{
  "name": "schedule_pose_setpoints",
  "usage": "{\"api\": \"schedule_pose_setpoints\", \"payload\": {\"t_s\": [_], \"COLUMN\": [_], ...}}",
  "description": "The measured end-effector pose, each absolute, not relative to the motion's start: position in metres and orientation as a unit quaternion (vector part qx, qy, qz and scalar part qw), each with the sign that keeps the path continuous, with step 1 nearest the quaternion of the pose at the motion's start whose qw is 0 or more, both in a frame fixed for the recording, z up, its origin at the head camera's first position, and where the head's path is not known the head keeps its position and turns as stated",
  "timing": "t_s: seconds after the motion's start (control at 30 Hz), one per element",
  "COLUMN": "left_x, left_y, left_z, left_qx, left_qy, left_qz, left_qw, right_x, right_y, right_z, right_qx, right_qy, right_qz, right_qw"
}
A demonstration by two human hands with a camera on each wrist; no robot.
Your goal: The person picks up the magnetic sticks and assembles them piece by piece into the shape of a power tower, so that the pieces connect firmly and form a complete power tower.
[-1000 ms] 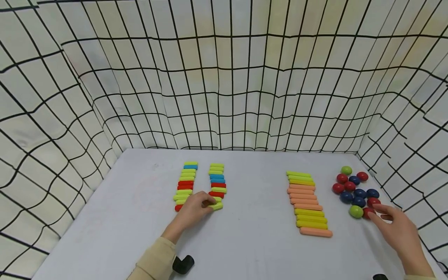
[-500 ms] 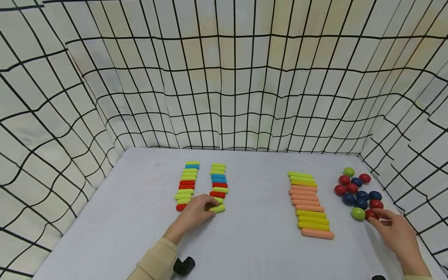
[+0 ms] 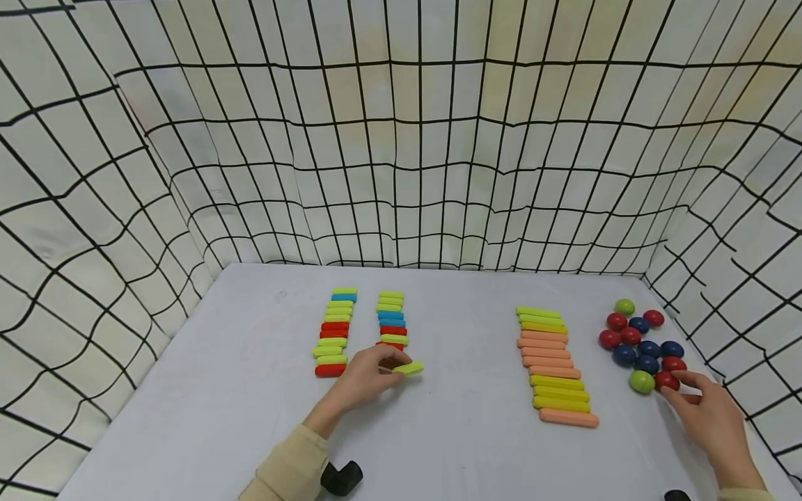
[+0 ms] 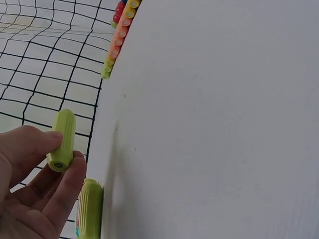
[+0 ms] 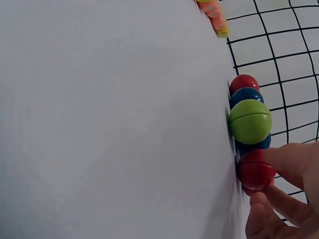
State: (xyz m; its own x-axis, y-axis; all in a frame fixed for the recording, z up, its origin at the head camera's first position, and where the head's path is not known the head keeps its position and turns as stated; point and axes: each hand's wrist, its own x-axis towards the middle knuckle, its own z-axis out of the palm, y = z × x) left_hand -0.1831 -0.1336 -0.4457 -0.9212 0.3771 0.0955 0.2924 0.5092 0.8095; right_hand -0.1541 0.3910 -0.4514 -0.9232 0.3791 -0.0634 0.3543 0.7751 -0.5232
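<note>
Between thumb and fingers, my left hand (image 3: 370, 372) pinches a short lime-green ribbed stick (image 4: 64, 134), raised off the table in the left wrist view. Beside that hand are two columns of short red, blue and lime sticks; a red stick (image 3: 330, 371) ends the left column, and the hand hides the near end of the right one. At the far right, my right hand (image 3: 711, 417) holds a red ball (image 5: 255, 172) by thumb and fingers, at the near end of a cluster of balls. A lime-green ball (image 5: 250, 122) lies just beside it.
A column of longer lime, yellow and salmon-coloured sticks (image 3: 550, 372) lies right of centre on the white table (image 3: 464, 459). Several blue balls (image 3: 624, 355) and red balls sit near the right edge. Black netting (image 3: 438, 167) over pale walls surrounds the table's back and sides.
My left hand has picked the lime-green stick up from the near end of its column and moved it right. My right hand's fingers have closed on the red ball.
</note>
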Motion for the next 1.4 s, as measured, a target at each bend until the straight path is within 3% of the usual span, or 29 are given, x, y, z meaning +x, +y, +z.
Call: {"api": "schedule_pose_setpoints", "payload": {"t_s": [0.3,0.57,0.7,0.83,1.1,1.4], "left_x": [-0.181,-0.186,-0.19,-0.193,-0.192,-0.19], "left_y": [-0.125,-0.114,-0.104,-0.09,-0.061,-0.05], "left_z": [-0.448,-0.442,-0.437,-0.433,-0.432,-0.434], "left_qx": [0.159,0.091,0.072,0.064,0.069,0.074], "left_qy": [0.85,0.826,0.809,0.79,0.779,0.78], "left_qz": [0.497,0.553,0.582,0.607,0.62,0.618], "left_qw": [0.066,0.058,0.05,0.049,0.065,0.055], "right_x": [-0.16,-0.159,-0.161,-0.167,-0.184,-0.196], "right_y": [0.39,0.365,0.332,0.29,0.209,0.168], "right_z": [-0.461,-0.431,-0.414,-0.403,-0.407,-0.414], "right_qx": [-0.239,-0.212,-0.139,-0.04,0.061,0.092], "right_qy": [-0.925,-0.915,-0.914,-0.908,-0.84,-0.835], "right_qz": [0.295,0.308,0.342,0.399,0.533,0.535], "right_qw": [0.03,0.149,0.169,0.121,-0.076,-0.087]}}
